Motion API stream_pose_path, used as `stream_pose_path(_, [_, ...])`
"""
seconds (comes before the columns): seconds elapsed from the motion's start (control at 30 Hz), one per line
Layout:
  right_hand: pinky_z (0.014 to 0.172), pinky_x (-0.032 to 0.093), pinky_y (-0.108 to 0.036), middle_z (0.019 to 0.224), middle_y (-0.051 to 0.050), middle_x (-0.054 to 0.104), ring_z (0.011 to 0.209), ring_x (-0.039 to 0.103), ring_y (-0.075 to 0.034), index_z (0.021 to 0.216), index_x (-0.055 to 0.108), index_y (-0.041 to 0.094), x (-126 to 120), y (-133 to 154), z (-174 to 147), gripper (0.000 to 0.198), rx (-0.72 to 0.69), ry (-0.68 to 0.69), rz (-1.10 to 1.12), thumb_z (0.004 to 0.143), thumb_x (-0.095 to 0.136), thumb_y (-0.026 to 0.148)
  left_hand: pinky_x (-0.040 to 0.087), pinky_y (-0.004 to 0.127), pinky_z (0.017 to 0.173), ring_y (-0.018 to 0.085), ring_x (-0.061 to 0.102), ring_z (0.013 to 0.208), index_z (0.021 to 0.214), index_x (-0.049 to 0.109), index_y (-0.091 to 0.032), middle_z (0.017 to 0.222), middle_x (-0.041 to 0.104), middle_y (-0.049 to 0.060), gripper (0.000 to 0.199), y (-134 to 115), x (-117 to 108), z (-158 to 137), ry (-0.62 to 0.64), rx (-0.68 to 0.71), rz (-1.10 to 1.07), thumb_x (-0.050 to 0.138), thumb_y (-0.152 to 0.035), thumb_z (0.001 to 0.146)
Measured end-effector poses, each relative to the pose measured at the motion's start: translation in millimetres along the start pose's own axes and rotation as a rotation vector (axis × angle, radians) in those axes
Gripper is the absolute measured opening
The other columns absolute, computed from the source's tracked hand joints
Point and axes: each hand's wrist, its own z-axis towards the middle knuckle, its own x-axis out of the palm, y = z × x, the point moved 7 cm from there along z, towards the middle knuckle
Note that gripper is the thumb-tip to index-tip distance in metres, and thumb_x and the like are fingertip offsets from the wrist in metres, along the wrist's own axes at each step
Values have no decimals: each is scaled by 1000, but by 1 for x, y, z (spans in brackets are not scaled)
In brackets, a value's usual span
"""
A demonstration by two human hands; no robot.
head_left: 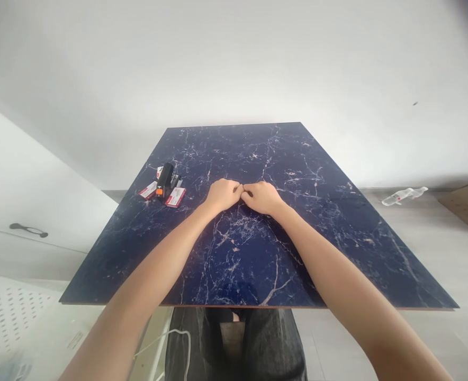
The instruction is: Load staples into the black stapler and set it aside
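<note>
Near the middle of the dark blue marbled worktop [317,211] my left hand [222,194] and right hand [262,197] rest knuckle to knuckle, fingers curled under, thumbs meeting. Each grip is closed into a loose fist; whether something small is pinched between them I cannot tell. Well apart, toward the worktop's left edge, a black stapler [164,180] with an orange end stands among small red-and-white staple boxes [176,197], grouped together, probably to keep them handy.
</note>
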Motion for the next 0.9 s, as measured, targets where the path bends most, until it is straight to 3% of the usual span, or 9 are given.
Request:
stream_pose_path(0.47, [68,37,-31,91,-11,76,77,67,-24,93,77,20,3,9,0,37,-1,61,-196,97,43,33,45,34,73,27,69,80,88,81,-18,86,75,15,48,-6,-4,-15,-18,-40,213,40,-38,103])
stream_pose_path(0.67, [67,39,-32,89,-13,77,78,70,-26,84,79,20,-1,16,-5,46,23,29,-260,99,41,38,44,33,71,27,71,80,90,81,-17,87,75,16,46,2,-16,-23,-128,-194,248,41,-35,103])
stream_pose_path(0.9, [68,38,-30,90,-10,79,79,69,-22,85,81,23,0,20,-5,46,-21,63,-246,99,42,43,37,33,67,27,69,76,85,79,-17,85,75,16,45,0,-17,-18,-115,-155,217,41,-36,101])
